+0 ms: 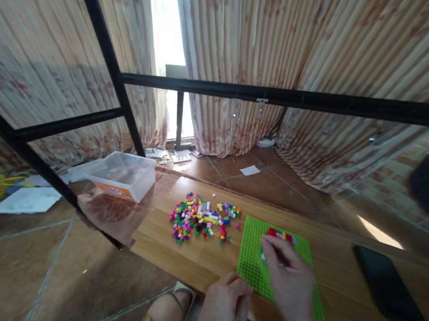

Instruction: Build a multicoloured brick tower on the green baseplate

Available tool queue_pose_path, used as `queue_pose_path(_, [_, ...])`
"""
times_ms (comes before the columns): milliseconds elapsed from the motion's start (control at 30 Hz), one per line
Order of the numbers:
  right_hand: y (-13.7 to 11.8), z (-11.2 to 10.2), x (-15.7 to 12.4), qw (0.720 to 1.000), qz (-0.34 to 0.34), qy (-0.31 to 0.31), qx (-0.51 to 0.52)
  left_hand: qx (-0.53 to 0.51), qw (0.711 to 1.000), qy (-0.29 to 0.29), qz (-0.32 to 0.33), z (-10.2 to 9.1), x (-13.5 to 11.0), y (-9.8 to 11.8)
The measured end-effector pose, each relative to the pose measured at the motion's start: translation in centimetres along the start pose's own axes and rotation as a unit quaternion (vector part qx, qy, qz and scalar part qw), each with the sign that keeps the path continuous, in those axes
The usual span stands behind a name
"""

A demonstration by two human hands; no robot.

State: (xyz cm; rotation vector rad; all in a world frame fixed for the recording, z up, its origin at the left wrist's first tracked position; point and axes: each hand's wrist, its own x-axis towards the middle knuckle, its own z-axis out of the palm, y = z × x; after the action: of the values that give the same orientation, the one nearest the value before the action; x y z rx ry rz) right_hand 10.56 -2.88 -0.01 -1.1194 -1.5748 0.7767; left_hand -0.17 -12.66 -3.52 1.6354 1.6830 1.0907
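Note:
A green studded baseplate [250, 268] lies on the wooden table top. Red, yellow and other small toy bricks [281, 235] are on its upper middle part, with more partly hidden under my right hand. My right hand [293, 281] is over the plate, its thumb and forefinger pinched together at these bricks. Whatever sits between the fingertips is too small and blurred to make out. My left hand [224, 306] is at the table's front edge, beside the plate's lower left corner. Its fingers are curled together, and what they may hold is hidden.
A loose pile of coloured bricks [194, 218] spreads left of the baseplate. On the right of the wooden table [160, 256] lies a dark phone [391, 289]. Beyond the table's left end stands a clear plastic bin [144, 183]. A black metal bar [216, 88] crosses behind.

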Motion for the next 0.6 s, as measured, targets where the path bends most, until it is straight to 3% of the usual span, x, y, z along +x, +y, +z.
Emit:
queue_pose_path(67, [0.0, 1.8, -1.9, 0.992, -0.026, -0.121, -0.035, 0.015, 0.999, -0.032, 0.005, -0.9, -1.8, 0.1])
queue_pose_path(167, [0.3, 4.0, -4.2, 0.977, -0.023, -0.184, -0.104, 0.052, 0.997, -0.057, -0.001, -3.1, -3.5, 0.4])
queue_pose_path(300, [0.8, 5.1, -4.4, 0.960, -0.007, -0.179, -0.217, 0.094, 0.995, -0.037, 0.011, -6.0, -6.0, -0.7])
queue_pose_path(467, [1.2, 6.4, -1.6, 0.950, 0.011, -0.149, -0.276, 0.165, 0.978, 0.084, 0.092, -8.6, -9.7, -5.0])
queue_pose_path(600, [1.9, 8.8, 0.5, 0.943, 0.027, -0.140, -0.301, 0.185, 0.980, 0.037, 0.065, -11.2, -11.0, -7.3])
